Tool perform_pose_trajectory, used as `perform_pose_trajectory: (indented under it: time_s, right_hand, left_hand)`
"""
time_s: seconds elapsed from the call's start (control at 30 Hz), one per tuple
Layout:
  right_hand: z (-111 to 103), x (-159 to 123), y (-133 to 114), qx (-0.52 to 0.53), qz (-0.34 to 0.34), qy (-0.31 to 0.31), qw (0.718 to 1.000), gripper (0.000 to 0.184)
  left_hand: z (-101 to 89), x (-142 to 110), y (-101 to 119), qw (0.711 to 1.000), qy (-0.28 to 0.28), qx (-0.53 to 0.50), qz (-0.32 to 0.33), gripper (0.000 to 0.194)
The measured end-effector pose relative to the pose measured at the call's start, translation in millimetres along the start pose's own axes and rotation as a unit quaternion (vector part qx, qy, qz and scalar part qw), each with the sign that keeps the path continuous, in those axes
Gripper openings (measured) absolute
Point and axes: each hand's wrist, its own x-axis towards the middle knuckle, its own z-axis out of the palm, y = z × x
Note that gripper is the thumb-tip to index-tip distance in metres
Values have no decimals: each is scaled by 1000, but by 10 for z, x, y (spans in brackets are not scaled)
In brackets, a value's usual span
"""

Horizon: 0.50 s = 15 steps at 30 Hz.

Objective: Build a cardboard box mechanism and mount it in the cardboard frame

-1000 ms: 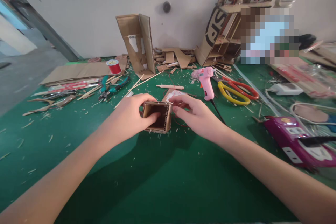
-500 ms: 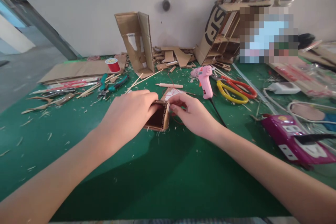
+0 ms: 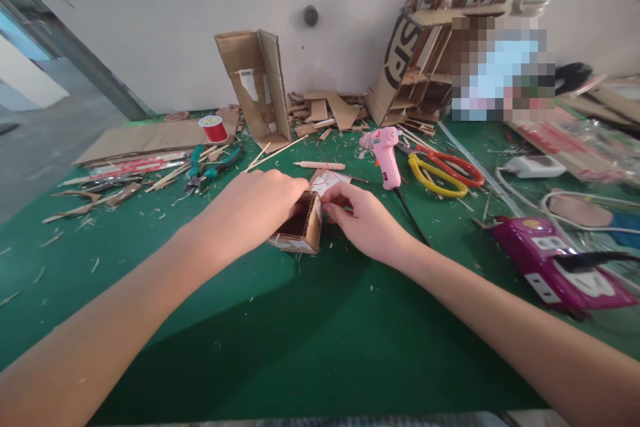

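A small open cardboard box (image 3: 314, 227) sits on the green tabletop in front of me. My left hand (image 3: 270, 197) grips its upper left part, with the fingertips hidden over the rim and inside. At the box's right wall, near the top corner, my right hand (image 3: 357, 213) has thumb and index finger pinched together. What lies between those fingertips is too small to make out. Thin red thread (image 3: 327, 163) loops up just behind the box, over a piece of cardboard with white paper (image 3: 331, 180).
Behind lie a wooden stick (image 3: 319, 165), a red thread spool (image 3: 213, 129) and teal pliers (image 3: 197, 173). To the right are a pink glue gun (image 3: 386, 157), scissors (image 3: 440, 177) and a purple power strip (image 3: 555, 267). A cardboard stand (image 3: 255, 87) and a cardboard shelf (image 3: 400, 73) rise by the wall.
The box has tilted slightly, showing more of its near side. My left fingers have shifted a little at the rim; the right hand stays pinched by the corner. The view has shifted slightly.
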Motion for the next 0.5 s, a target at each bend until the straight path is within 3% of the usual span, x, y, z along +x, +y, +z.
perform_pose_trajectory:
  time_s: [0.23, 0.5]
  right_hand:
    - [10, -15, -6, -26, -2, -11, 1000, 9]
    - [3, -15, -21, -48, 7, -15, 999, 10]
  left_hand:
    - [-65, -11, 0, 999, -52, 1, 0, 15]
    - [-20, 28, -21, 996, -71, -61, -13, 16]
